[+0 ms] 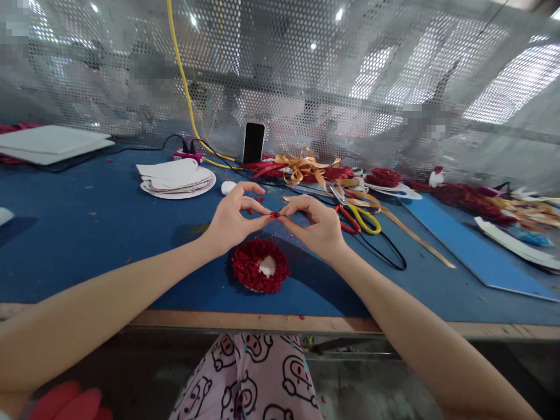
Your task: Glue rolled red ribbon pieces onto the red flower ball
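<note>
Between the fingertips of my left hand [236,219] and my right hand [312,224] is a small dark red piece [275,214], perhaps ribbon or fabric. Both hands pinch it from opposite sides, thumb against finger, above the blue tabletop. Just below them on the table lies a round red ruffled rosette [261,266] with a white spot showing in its middle. Right of my right hand are scissors with yellow handles [365,220] and a tool with red handles [347,220].
White paper pieces [177,177] are stacked at the back left. A phone [254,143] leans upright against the perforated metal screen [306,70]. Gold ribbon [415,239] and a blue board [476,248] lie at the right. The wooden table edge [262,321] runs along the front.
</note>
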`<state>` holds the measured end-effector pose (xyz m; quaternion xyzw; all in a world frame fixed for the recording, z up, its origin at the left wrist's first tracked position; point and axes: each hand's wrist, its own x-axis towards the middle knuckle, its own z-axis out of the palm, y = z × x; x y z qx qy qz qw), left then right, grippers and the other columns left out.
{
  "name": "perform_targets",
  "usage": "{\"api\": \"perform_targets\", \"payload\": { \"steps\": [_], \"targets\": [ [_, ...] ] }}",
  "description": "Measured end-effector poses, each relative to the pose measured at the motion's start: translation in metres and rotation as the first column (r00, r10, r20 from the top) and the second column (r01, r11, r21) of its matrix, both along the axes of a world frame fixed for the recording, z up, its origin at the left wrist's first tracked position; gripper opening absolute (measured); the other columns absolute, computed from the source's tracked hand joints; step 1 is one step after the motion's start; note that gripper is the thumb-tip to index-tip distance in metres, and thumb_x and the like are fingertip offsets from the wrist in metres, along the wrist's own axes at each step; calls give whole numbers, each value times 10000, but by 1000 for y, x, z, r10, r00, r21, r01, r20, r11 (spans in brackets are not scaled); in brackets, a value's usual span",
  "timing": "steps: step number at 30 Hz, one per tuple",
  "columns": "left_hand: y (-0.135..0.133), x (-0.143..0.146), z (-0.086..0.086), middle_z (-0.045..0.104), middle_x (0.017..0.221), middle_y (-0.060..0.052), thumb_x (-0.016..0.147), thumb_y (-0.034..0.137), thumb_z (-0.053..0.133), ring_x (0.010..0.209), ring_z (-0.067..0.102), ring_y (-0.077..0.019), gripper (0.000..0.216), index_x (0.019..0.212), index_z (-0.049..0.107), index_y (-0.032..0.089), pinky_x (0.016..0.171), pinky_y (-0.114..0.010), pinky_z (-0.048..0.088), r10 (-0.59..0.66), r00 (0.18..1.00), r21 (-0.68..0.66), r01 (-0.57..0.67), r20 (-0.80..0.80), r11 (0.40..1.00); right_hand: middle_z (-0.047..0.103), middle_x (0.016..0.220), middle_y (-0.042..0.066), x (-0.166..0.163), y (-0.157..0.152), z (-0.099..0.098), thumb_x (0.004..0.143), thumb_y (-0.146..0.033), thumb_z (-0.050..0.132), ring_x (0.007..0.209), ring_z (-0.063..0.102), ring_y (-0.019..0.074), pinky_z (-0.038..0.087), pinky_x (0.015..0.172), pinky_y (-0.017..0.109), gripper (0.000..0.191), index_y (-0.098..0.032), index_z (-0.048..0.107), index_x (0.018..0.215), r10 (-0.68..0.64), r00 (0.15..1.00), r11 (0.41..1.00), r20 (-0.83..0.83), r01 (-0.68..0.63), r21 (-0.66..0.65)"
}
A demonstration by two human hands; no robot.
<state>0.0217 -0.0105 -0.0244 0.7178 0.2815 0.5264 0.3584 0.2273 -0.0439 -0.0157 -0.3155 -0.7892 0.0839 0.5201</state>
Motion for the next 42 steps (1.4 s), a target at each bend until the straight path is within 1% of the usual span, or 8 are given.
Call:
{"api": "perform_targets", "payload": {
  "steps": [5,9,16,20,25,36,38,42],
  "targets": [
    [1,-2,-1,731,830,-2,744,258,810,840,737,-198,445,1089,533,206,727,-292,487,33,994,106,-22,-102,994,686,857,2,-1,-3,4,852,-120,696,840,667,161,548,788,328,144,-231,609,883,-61,992,996,112,53,73],
    [-1,-3,0,743,817,8,749,212,786,854,744,-206,454,1125,532,212,742,-293,493,42,984,122,-21,-171,992,700,841,-5,0,-3,4,847,-73,665,848,661,166,537,804,331,176,-233,593,851,-73,979,990,191,49,131],
    [-9,-4,8,760,812,35,744,149,736,891,745,-210,481,1158,506,228,774,-294,497,72,945,133,-30,-319,991,668,863,5,5,2,4,847,-45,613,843,624,171,507,871,375,202,-232,535,838,-20,939,993,344,-20,114],
    [-10,-3,10,766,814,41,741,122,707,937,733,-227,495,1161,478,248,845,-331,496,67,917,151,-7,-394,988,622,870,25,3,2,4,852,-50,587,826,587,178,499,797,355,192,-231,533,817,-7,910,997,415,-25,71],
    [-8,-3,8,756,817,34,742,108,674,938,720,-248,493,1160,466,266,840,-354,496,96,865,216,15,-493,976,609,880,35,-1,-2,3,876,-59,564,856,578,189,493,803,361,177,-229,540,834,-22,889,999,458,8,32],
    [-7,-1,7,730,937,-62,808,120,591,925,703,-286,398,1176,483,226,792,-367,486,234,679,411,109,-695,905,586,841,52,-8,1,-5,940,-97,483,813,542,198,481,700,337,160,-228,491,849,-61,819,996,570,9,93],
    [-5,-2,8,737,955,-54,810,113,589,934,705,-276,396,1173,486,235,797,-363,486,210,705,392,104,-677,914,602,861,50,-7,2,-6,920,-97,518,826,564,198,493,724,347,141,-226,508,864,-60,843,997,535,30,66],
    [-5,-4,13,762,885,22,786,115,647,978,715,-233,436,1164,484,260,853,-338,484,112,860,253,20,-498,967,645,863,14,-6,1,-3,849,-111,650,819,624,180,511,747,336,168,-232,537,876,-115,949,993,293,116,15]
  ]
}}
